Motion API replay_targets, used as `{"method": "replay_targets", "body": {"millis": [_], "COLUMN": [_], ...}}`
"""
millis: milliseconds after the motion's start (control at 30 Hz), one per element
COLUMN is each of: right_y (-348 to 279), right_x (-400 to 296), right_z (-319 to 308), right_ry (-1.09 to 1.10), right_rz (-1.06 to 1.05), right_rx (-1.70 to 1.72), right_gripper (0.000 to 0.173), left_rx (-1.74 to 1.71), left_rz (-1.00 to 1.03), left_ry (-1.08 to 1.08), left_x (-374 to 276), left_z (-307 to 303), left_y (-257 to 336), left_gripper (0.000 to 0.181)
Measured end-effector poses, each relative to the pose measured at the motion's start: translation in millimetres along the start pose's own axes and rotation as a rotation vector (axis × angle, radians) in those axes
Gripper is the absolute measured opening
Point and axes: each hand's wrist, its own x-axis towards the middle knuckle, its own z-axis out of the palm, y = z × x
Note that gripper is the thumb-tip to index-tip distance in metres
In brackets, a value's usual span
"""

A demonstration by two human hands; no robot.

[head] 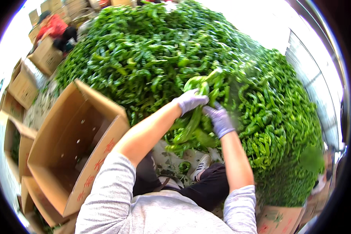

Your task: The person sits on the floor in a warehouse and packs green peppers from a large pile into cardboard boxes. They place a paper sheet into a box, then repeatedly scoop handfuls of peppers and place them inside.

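Note:
A great heap of long green peppers (152,61) rises in front of me. My left hand (191,101), in a thin pale-purple glove, is closed around a few light green peppers (204,80) at the near slope of the heap. Gloved the same way, my right hand (219,118) is just right of and below the left one, among peppers. Its fingers are partly hidden, so whether it grips any pepper is not plain. More peppers (190,131) hang or lie below both hands, close to my knees.
At my left stands a tall open cardboard box (73,140) with small holes in its wall. Further boxes (23,84) line the far left. A person in a red top (54,27) is beside the heap at upper left. Another carton (280,219) is at lower right.

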Motion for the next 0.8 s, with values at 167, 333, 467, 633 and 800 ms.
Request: {"method": "replay_targets", "body": {"millis": [167, 333, 467, 633, 800], "right_y": [-129.8, -191.8, -180.7, -99.6, -104.4], "right_x": [-20.6, -42.5, -77.6, -64.4, -32.2], "right_z": [106.7, 218.4, 315.7, 402.4, 331.7], "right_ry": [-0.110, -0.520, -0.751, -0.904, -0.919], "right_rz": [-0.072, -0.576, -0.538, -0.368, -0.355], "right_rx": [-0.100, -0.226, -0.039, -0.521, -0.733], "right_gripper": [0.038, 0.032, 0.036, 0.042, 0.045], "left_rx": [0.022, -0.084, 0.058, 0.516, 0.035], "left_rz": [0.238, 0.124, 0.177, 0.011, -0.335], "left_ry": [0.171, 0.235, 0.422, 0.560, 0.582], "left_x": [-60.9, -205.7, -301.6, -413.0, -450.7], "left_z": [-105.6, -191.4, -242.6, -282.3, -281.2], "left_y": [101.9, 202.5, 196.3, 88.4, -76.8], "left_gripper": [0.033, 0.035, 0.038, 0.045, 0.044]}}
